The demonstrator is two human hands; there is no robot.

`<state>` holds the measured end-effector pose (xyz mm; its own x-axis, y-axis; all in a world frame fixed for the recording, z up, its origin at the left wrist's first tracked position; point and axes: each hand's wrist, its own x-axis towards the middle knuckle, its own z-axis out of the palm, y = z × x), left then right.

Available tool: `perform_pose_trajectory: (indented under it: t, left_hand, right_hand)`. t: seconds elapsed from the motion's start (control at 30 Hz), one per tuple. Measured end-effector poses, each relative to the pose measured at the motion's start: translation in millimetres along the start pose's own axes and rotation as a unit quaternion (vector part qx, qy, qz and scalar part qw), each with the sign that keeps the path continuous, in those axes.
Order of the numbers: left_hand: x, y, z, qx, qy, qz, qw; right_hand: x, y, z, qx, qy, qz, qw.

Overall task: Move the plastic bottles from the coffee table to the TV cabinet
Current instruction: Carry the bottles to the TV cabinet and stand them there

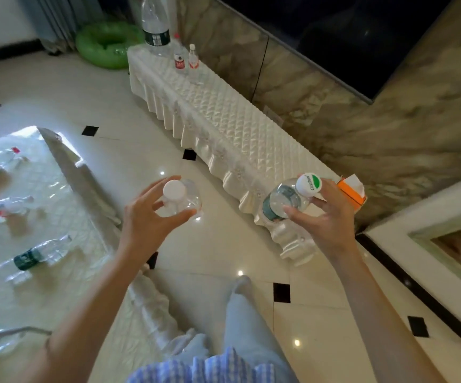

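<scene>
Hands (152, 217) (326, 214) each grip a bottle (181, 200) (284, 201) from above.

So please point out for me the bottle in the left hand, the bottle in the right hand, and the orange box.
white-capped bottle (174, 189), head view, on its white cap.
green-labelled bottle (308, 184), head view, on its green and white cap.
orange box (348, 190), head view, on its orange side.

Near clear plastic bottles (181, 200) look glossy; far long cabinet w/ white quilted satin cloth cover (223, 125), shiny cream floor tiles (58, 87), polished marble wall (389, 139).
</scene>
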<state>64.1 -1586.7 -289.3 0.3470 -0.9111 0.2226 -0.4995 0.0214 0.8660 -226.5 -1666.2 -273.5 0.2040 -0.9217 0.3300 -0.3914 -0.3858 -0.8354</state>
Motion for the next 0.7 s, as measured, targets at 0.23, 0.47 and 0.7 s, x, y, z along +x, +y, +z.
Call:
perform_pose_trajectory:
  t: [0.23, 0.47, 0.7]
  left_hand:
    - [100, -23, 45, -0.009, 0.07, -0.025, 0.997]
    - [169, -41, 68, 0.023, 0.132, -0.07, 0.988]
    - [245, -80, 60, 0.054, 0.148, -0.092, 0.983]
  right_hand:
    - [126, 60, 21, 0.005, -0.055, -0.022, 0.998]
    - [233, 100, 52, -0.049, -0.115, -0.083, 0.989]
    - [321, 121, 122, -0.053, -0.161, -0.107, 0.98]
